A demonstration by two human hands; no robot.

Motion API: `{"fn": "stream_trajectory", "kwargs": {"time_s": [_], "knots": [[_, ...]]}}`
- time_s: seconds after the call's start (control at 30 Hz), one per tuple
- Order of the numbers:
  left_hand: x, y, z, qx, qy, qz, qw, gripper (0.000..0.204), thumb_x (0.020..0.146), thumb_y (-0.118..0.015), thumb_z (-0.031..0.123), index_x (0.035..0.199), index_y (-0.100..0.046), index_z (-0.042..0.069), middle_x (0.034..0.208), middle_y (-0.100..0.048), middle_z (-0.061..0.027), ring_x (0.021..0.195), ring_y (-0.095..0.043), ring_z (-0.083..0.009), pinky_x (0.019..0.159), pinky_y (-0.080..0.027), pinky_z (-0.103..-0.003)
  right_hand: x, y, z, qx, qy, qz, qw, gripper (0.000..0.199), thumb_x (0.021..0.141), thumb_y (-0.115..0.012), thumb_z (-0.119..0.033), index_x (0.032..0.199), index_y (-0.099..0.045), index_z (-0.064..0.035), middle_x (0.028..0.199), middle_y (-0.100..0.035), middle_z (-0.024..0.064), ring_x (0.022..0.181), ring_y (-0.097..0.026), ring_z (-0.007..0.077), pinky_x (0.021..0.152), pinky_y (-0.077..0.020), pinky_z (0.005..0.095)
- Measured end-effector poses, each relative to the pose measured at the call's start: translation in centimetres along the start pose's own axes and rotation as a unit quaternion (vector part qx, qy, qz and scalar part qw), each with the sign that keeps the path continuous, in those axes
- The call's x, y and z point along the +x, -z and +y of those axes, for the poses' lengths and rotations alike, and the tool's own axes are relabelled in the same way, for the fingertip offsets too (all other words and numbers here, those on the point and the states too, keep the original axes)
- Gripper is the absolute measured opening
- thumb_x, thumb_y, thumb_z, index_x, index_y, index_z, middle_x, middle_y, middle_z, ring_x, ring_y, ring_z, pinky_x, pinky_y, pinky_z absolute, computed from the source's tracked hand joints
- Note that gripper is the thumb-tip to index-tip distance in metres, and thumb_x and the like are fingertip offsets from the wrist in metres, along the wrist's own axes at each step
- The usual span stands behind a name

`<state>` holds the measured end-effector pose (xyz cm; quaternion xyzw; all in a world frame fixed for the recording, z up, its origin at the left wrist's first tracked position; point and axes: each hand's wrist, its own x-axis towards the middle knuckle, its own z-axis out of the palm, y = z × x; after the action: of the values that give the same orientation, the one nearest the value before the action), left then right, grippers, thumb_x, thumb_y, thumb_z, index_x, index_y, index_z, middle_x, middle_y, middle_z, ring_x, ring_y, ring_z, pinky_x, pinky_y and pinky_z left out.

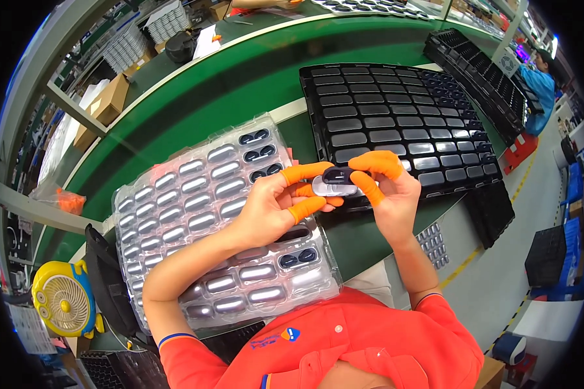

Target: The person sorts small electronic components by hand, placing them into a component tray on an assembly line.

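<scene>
My left hand (272,202) and my right hand (392,188), orange cots on several fingers, meet over the gap between two trays. Between the fingertips of both is a small oblong case (334,188), with a silver shell at the bottom and a glossy black part on top. My left fingers pinch its left side; my right thumb and fingers grip the black part's right end. Whether the two parts are joined, I cannot tell. Beneath my left forearm lies a clear plastic tray (175,155) of silver oblong pieces, a few pockets holding dark two-lobed parts (298,258).
A black tray (308,97) with rows of oblong pockets lies to the right, dark parts in its far-right pockets. Black racks (480,84) stand beyond it. A green conveyor belt (253,71) runs behind. At left is a yellow fan (65,305). Another person (538,84) is at far right.
</scene>
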<state>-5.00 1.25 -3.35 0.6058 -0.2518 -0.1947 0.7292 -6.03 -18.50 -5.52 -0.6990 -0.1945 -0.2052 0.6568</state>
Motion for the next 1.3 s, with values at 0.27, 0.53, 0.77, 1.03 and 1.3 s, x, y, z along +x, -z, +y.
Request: {"fn": "stream_trajectory", "kwargs": {"time_s": [0.27, 0.53, 0.77, 1.03, 1.3], "knots": [[0.0, 0.0, -0.4, 0.005, -0.058, 0.003, 0.998, 0.041, 0.086, -0.053, -0.005, 0.125, -0.042, -0.005, 0.11, -0.057, -0.0154, 0.097, -0.061, -0.0261, 0.085, -0.05, -0.034, -0.5, -0.9, -1.2, -0.046, 0.021, 0.038, 0.998, 0.02, 0.07, -0.067, 0.009, 0.09, -0.067, 0.0028, 0.083, -0.052, 0.0038, 0.077, -0.048, 0.0123, 0.068, -0.0393, 0.0219], [-0.1, -0.3, 0.3, 0.004, -0.056, -0.009, 0.998, 0.04, 0.086, -0.05, -0.008, 0.124, -0.042, -0.006, 0.108, -0.057, -0.0136, 0.096, -0.061, -0.0212, 0.086, -0.049, -0.029, -0.4, -1.1, -0.7, 0.016, 0.029, 0.047, 0.998, 0.023, 0.069, -0.068, 0.009, 0.091, -0.067, 0.003, 0.084, -0.051, 0.004, 0.078, -0.048, 0.0133, 0.066, -0.0392, 0.0219], [-0.4, -0.4, -0.2, 0.007, -0.065, 0.015, 0.998, 0.038, 0.086, -0.052, -0.006, 0.122, -0.044, -0.005, 0.109, -0.057, -0.0153, 0.096, -0.061, -0.0245, 0.085, -0.05, -0.033, -0.4, -1.0, -0.7, 0.091, -0.031, 0.022, 0.995, 0.02, 0.069, -0.068, 0.008, 0.089, -0.068, 0.0023, 0.085, -0.051, 0.0047, 0.076, -0.048, 0.0126, 0.065, -0.0392, 0.0222], [-0.2, -0.3, -0.4, -0.026, -0.081, 0.045, 0.995, 0.024, 0.086, -0.055, -0.001, 0.109, -0.05, -0.006, 0.102, -0.059, -0.0121, 0.086, -0.063, -0.0205, 0.078, -0.052, -0.029, -0.3, -3.0, -1.9, 0.142, -0.005, 0.137, 0.98, 0.031, 0.073, -0.069, 0.001, 0.103, -0.063, 0.0006, 0.088, -0.056, 0.0061, 0.075, -0.05, 0.0129, 0.064, -0.0425, 0.0235], [-0.2, 0.1, 0.2, 0.168, -0.086, 0.06, 0.98, 0.024, 0.083, -0.059, 0.0, 0.106, -0.051, -0.004, 0.102, -0.058, -0.0121, 0.086, -0.062, -0.0198, 0.075, -0.054, -0.031, -0.8, -1.3, 0.2, -0.187, 0.11, -0.06, 0.974, 0.032, 0.08, -0.065, -0.009, 0.11, -0.059, 0.0013, 0.077, -0.059, 0.0063, 0.058, -0.051, 0.0123, 0.053, -0.0414, 0.0228]]}}
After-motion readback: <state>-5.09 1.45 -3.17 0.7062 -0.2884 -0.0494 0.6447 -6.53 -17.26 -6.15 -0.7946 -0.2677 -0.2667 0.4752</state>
